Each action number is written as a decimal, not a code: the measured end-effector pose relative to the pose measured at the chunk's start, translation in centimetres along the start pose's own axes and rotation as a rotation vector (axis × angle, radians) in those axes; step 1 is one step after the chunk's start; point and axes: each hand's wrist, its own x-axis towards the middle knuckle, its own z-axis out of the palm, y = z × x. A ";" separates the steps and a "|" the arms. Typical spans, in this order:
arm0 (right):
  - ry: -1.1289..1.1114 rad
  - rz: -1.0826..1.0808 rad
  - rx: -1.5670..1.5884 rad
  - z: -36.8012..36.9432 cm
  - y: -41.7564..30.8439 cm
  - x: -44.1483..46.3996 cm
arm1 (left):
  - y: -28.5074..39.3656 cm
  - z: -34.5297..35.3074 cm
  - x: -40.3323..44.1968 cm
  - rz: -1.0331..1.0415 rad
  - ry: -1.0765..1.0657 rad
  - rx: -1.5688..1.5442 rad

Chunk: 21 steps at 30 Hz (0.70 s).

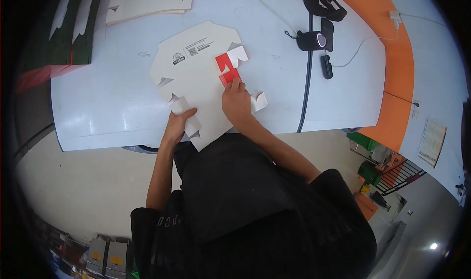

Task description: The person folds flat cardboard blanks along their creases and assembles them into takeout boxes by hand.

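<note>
The largest thing before you is the white table [113, 102]. On it lies the flat cardboard sheet [198, 75], which is partly folded; its near corner reaches to the table's edge, in front of your body. Black print and a square code are on its far part. At the far left side of the table there is a cardboard stack [147, 5].

Your right hand [236, 104] has its fingers bent down on the red panel [230, 76] at the right side of the sheet; I cannot tell if they pinch it or only press it. Your left hand [180, 123] is closed on the folded flap [181, 104] at the left side, with the thumb over it.

To the right are a black soft item [321, 2], then the round speaker [309, 41], touching or just beside a dark flat device [327, 29], and a small black device [326, 68] near them.
</note>
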 end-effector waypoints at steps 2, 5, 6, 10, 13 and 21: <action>-0.018 0.019 0.137 -1.0 1.8 0.5 | 0.4 0.1 0.3 0.018 -0.010 -0.004; -0.115 0.187 0.456 -2.9 5.6 0.9 | 0.2 -0.1 0.6 0.024 -0.018 -0.029; -0.163 0.295 0.633 -2.4 7.6 1.3 | 0.3 -0.1 0.5 0.019 -0.021 -0.041; -0.411 0.360 0.982 -2.5 11.6 3.8 | 0.7 0.8 0.1 0.036 -0.009 -0.110; -0.499 0.399 0.966 -2.9 11.0 4.4 | 1.0 1.0 -0.1 0.048 -0.033 -0.115; -0.742 0.376 1.549 -11.0 11.6 4.3 | 3.3 0.4 -1.6 0.130 0.046 -0.056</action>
